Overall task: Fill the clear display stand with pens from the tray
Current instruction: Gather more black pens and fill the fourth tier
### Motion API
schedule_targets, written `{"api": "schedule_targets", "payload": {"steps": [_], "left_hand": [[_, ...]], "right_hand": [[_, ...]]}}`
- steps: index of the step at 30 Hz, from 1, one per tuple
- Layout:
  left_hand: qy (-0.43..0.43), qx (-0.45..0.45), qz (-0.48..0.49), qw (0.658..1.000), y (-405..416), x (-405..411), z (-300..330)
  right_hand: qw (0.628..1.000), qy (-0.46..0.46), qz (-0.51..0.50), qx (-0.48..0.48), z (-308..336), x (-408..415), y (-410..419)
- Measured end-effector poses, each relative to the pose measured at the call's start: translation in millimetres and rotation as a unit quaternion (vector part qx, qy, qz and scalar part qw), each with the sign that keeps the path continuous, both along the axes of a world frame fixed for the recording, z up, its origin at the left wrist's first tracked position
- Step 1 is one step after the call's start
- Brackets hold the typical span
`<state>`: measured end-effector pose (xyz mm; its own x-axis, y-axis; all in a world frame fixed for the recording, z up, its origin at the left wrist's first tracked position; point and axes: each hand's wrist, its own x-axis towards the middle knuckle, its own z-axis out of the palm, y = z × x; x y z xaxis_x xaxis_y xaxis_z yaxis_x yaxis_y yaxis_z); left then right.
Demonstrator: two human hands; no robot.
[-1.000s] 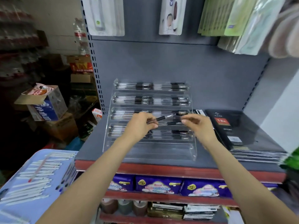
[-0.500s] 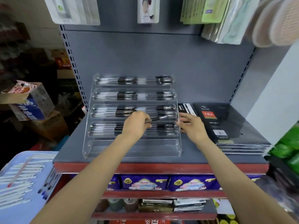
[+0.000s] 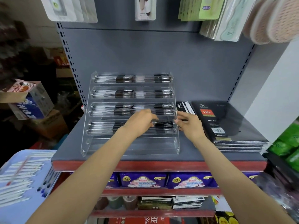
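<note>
Head view: left hand (image 3: 140, 122) pinches a black-capped clear pen (image 3: 160, 123) over the fourth tier of the clear acrylic stepped display stand (image 3: 129, 147) on the grey shelf (image 3: 194, 152). Right hand (image 3: 190, 124), fingers loosely spread, touches the stand's right edge. Blue tray (image 3: 24, 212) of pens sits lower left.

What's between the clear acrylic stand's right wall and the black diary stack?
Head view: the right hand, fingers by the clear acrylic display stand, and behind it a black pen box beside the black diary stack.

Stack of black "DIARY" notebooks (image 3: 226, 123) on grey shelf top (image 3: 202, 152), right side. Purple snack packets (image 3: 142, 181) on shelf below. Blue-printed cardboard box (image 3: 30, 102) far left.
</note>
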<state>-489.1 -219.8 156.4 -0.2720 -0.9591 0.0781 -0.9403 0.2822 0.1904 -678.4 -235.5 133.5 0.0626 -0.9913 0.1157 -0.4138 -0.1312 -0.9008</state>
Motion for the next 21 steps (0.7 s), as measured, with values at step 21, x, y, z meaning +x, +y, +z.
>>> {"api": "schedule_targets", "payload": {"steps": [21], "left_hand": [[0.251, -0.155, 0.073, 0.953, 41, 37, -3]], "right_hand": [[0.984, 0.075, -0.009, -0.162, 14, 64, 50]]}}
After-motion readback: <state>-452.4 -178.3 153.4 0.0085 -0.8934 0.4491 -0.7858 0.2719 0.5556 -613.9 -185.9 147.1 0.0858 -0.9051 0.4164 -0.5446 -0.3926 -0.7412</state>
